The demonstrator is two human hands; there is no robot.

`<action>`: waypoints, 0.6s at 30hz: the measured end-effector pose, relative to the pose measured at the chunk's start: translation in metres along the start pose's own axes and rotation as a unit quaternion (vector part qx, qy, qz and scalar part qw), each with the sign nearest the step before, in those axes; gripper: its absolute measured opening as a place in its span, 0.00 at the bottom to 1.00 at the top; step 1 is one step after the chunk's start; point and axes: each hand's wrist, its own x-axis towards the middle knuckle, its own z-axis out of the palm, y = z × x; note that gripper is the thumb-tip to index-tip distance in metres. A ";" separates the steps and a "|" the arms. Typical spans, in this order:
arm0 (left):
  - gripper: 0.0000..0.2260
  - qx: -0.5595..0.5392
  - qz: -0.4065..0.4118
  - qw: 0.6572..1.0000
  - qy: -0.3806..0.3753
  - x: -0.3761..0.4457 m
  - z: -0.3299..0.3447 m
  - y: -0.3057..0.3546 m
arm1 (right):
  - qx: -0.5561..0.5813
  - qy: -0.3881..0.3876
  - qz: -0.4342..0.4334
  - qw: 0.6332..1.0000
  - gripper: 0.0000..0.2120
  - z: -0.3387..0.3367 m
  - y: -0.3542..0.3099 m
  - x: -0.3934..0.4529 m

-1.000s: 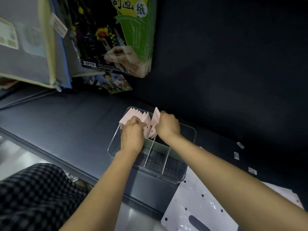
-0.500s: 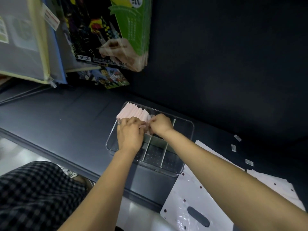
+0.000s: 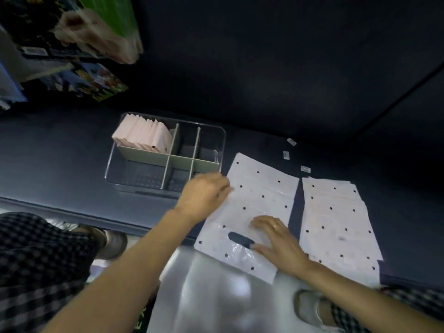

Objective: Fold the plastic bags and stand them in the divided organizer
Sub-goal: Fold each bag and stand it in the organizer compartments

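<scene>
A clear divided organizer [image 3: 222,138] sits on the dark table, with several folded pink bags [image 3: 141,134] standing in its far-left compartment. To its right a flat white plastic bag [image 3: 259,191] with black dots and a handle slot lies half over the table's front edge. My left hand [image 3: 204,195] rests at that bag's left edge, fingers curled, blurred. My right hand [image 3: 278,239] lies flat and spread on the bag beside the handle slot. A stack of more dotted bags [image 3: 336,212] lies further right.
Colourful packaged books and folders [image 3: 79,39] hang at the upper left above the table. Three small white tags [image 3: 286,155] lie on the table beyond the bags. My checked trousers and shoes [image 3: 113,241] show below the table edge.
Both hands left the organizer, where they were tucking a folded pink bag into the row, and moved right onto the flat dotted bag. The view shifted right and down.
</scene>
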 end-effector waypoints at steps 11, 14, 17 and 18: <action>0.35 0.113 -0.008 0.929 -0.352 -0.092 0.062 0.020 | -0.162 -0.002 -0.141 0.977 0.26 0.010 0.055 -0.042; 0.25 0.087 -0.024 0.944 -0.318 -0.095 0.063 0.032 | -0.073 -0.032 -0.118 0.990 0.19 0.004 0.067 -0.039; 0.19 0.039 -0.052 0.949 -0.307 -0.094 0.062 0.044 | -0.001 -0.067 -0.078 0.995 0.18 -0.004 0.072 -0.034; 0.18 0.018 -0.065 0.948 -0.311 -0.091 0.060 0.047 | 0.014 -0.085 -0.067 0.994 0.17 -0.009 0.072 -0.032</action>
